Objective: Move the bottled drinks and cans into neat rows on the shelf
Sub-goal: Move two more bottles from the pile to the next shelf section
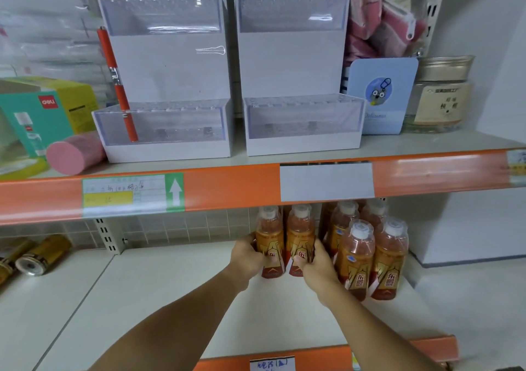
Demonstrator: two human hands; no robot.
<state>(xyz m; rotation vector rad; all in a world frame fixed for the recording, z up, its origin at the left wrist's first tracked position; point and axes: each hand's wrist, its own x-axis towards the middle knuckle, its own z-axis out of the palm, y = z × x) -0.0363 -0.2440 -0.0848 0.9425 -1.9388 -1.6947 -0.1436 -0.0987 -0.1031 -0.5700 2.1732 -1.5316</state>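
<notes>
**Where everything sits on the two shelves**

Your left hand (247, 259) and right hand (318, 265) flank two upright bottles (284, 242) on the lower shelf (159, 291), one hand on each. Right beside them stands a bottle cluster (370, 251), a front pair with more behind, going back toward the wall. Far left, cans (37, 254) lie on their sides. On the upper shelf (427, 142), two display stands (236, 85) sit side by side, a pen (118, 85) in the left one, a jar (439, 94) at far right.
</notes>
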